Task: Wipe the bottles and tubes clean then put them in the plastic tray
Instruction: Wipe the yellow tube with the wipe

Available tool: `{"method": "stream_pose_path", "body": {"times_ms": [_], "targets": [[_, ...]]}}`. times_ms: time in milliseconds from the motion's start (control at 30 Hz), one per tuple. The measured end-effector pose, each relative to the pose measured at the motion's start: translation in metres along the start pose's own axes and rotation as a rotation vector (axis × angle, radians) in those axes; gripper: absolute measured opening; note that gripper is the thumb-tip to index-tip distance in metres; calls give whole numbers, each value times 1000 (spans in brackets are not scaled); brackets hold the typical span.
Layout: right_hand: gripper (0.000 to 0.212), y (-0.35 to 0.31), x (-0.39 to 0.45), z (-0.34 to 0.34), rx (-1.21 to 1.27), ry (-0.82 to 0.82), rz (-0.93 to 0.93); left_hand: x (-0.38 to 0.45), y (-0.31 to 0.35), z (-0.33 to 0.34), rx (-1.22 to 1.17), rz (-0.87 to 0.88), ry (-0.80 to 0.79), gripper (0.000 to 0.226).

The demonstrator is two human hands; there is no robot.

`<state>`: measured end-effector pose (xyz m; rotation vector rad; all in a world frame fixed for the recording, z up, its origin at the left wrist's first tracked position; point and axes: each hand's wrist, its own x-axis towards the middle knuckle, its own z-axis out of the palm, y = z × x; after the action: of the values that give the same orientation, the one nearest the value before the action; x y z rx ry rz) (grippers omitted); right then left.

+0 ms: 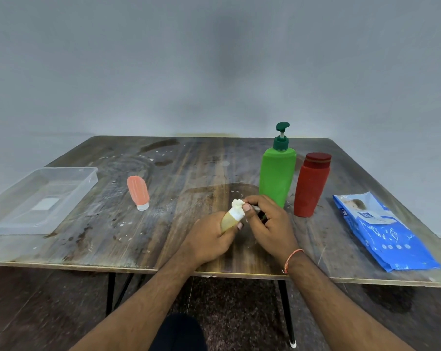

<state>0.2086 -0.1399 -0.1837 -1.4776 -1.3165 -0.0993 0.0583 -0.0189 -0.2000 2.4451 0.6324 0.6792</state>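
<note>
My left hand (209,239) grips a small yellowish tube (228,219) with a white cap, held just above the table near its front middle. My right hand (270,224) presses a white wipe (238,205) against the tube's cap end. A pink tube (137,191) stands on its white cap to the left. A green pump bottle (277,173) and a red bottle (311,184) stand upright behind my right hand. The clear plastic tray (70,198) sits at the far left with nothing but a label inside.
A blue pack of wet wipes (381,231) lies at the right edge of the stained wooden table (189,168). A grey wall stands behind the table. The table's front edge runs just under my wrists.
</note>
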Motion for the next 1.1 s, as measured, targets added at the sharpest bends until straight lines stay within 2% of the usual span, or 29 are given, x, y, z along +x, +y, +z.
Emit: {"method": "stream_pose_path", "body": {"times_ms": [100, 233, 433, 567, 700, 833, 900, 1000, 1100], "targets": [[9, 0, -1, -1, -2, -4, -9, 1, 0, -1, -51, -17, 7, 23], [11, 3, 0, 1, -46, 3, 9, -1, 1, 2, 44, 37, -2, 26], [9, 2, -2, 0, -50, 3, -16, 0, 0, -2, -91, -33, 12, 24], [11, 5, -2, 1, -96, -4, -24, -1, 2, 1, 7, 9, 11, 32], [17, 2, -6, 0, -104, -4, -106, 0, 2, 0, -85, -34, -2, 34], [17, 0, -9, 3, -228, -5, -227, 1, 3, -4, -250, -73, -12, 22], [17, 1, -10, 5, -304, -9, -272, 1, 2, -5, -280, -88, -18, 24], [19, 3, -10, 7, -332, -12, -247, 1, 1, -5, -276, -98, -27, 38], [22, 5, -10, 7, -361, -7, -208, 2, 1, -5, -259, -122, -25, 31]]}}
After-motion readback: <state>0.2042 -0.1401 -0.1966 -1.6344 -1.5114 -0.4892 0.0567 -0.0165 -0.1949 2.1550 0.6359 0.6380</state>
